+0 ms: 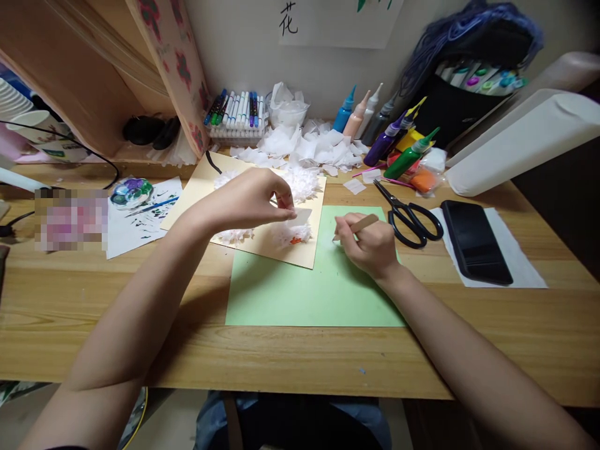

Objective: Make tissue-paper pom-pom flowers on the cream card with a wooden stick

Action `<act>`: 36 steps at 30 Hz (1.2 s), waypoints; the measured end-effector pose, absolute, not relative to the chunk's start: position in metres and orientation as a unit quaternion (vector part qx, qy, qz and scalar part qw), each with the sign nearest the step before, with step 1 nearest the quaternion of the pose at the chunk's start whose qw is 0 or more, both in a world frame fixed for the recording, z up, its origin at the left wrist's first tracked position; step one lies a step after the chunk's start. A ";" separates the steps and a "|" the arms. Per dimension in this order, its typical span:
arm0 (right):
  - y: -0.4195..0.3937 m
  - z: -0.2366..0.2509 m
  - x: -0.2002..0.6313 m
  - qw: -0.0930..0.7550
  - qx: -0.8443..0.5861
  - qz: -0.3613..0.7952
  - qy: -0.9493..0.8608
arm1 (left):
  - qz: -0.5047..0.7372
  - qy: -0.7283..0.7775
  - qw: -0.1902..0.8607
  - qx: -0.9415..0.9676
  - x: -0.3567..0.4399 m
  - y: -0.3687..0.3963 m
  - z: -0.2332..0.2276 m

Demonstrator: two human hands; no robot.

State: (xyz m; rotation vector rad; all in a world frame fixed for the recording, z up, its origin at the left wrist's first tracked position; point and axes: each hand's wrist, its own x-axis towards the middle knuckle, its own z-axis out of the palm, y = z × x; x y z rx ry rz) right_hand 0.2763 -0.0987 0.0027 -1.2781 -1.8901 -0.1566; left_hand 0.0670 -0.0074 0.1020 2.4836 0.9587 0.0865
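Note:
My left hand (260, 197) pinches a small square of white tissue paper (302, 217) over a cream sheet (304, 255). Fluffy white paper tufts (300, 181) cover parts of that sheet, with a small orange patch (295, 240) by the lowest tuft. In my right hand (372, 247) is a thin brown stick (366, 222), gripped like a pencil, its tip low over the green sheet (300, 294). A whitish spot shows near the tip; whether they touch I cannot tell. The cream sheet overlaps the green one's upper left.
Black scissors (407, 219) and a phone (475, 240) on white paper lie to the right. Behind are loose tissue squares (300, 144), a marker rack (238, 115) and several paint bottles (344, 112). A paint palette (131, 192) and brush (154, 206) sit left.

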 end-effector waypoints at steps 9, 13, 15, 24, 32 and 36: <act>-0.117 0.007 0.263 0.515 -0.402 0.005 -0.757 | -0.039 0.297 0.232 0.925 0.088 -0.023 0.069; -0.117 0.007 0.255 0.461 -0.365 -0.022 -0.808 | -0.044 0.326 0.169 0.929 0.091 -0.026 0.067; -0.114 0.006 0.253 0.432 -0.382 -0.038 -0.816 | -0.047 0.338 0.154 0.927 0.092 -0.027 0.068; -0.108 0.001 0.253 0.424 -0.432 -0.007 -0.796 | -0.036 0.359 0.157 0.919 0.093 -0.026 0.075; -0.107 -0.001 0.252 0.407 -0.457 0.005 -0.791 | 0.013 0.501 0.046 0.864 0.075 0.007 0.061; -0.106 -0.003 0.249 0.408 -0.460 -0.001 -0.789 | -0.014 0.524 0.029 0.851 0.071 0.015 0.051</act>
